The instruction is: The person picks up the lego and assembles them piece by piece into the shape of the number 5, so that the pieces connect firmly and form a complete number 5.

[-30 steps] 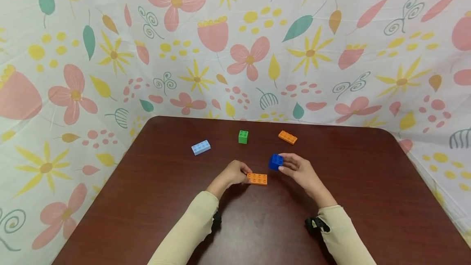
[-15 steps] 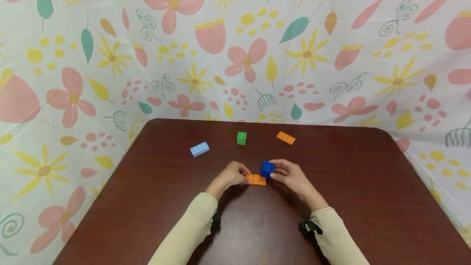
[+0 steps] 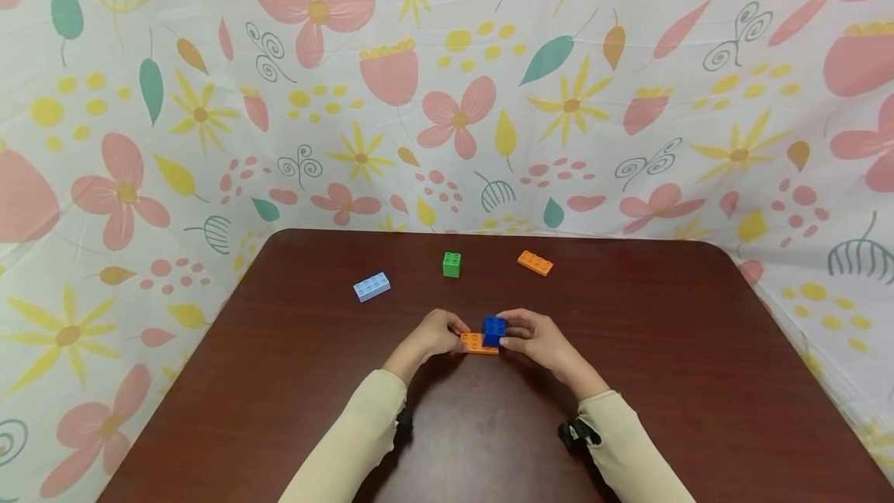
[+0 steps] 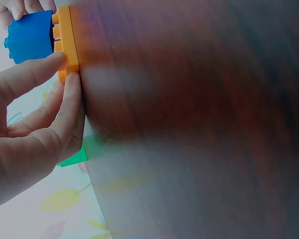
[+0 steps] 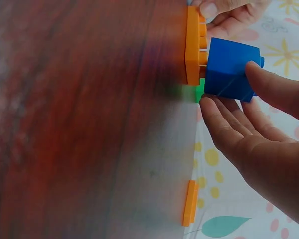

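My left hand (image 3: 434, 334) pinches one end of a flat orange building brick (image 3: 475, 343) that lies on the table. Thumb and fingers of my right hand (image 3: 536, 340) hold a square blue brick (image 3: 494, 331) over the orange brick's right end. In the right wrist view the blue brick (image 5: 233, 68) is upright, its underside right at the studs of the orange brick (image 5: 193, 47). From the left wrist the blue brick (image 4: 32, 37) shows slightly tilted over those studs, and the left thumb and fingertips grip the orange brick's near end.
Toward the back of the dark brown table (image 3: 279, 379) stand a light blue brick (image 3: 372, 286), a small green brick (image 3: 452, 265) and a second flat orange brick (image 3: 535, 263). A flower-printed cloth (image 3: 447, 99) hangs behind the table's far edge.
My right hand has brought the blue brick left and down, from beside the orange brick to over its right end. My left hand keeps its pinch on the orange brick.
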